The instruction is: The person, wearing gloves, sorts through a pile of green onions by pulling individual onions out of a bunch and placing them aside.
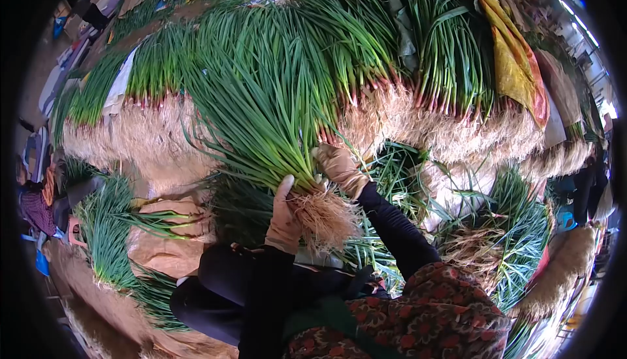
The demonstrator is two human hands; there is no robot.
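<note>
I find a bundle of long green leafy stems (292,162) with bushy tan roots (324,218) held between the pale-gloved left hand (282,215) and the pale-gloved right hand (341,168), both curled partly closed about its base, seemingly being evened, work that calls next for steady, level pressure.

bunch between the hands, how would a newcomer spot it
Start at the long row of green stalks across the view. Below its middle, find the bunch with tan roots. It alone sits between the left hand and right hand.
</note>
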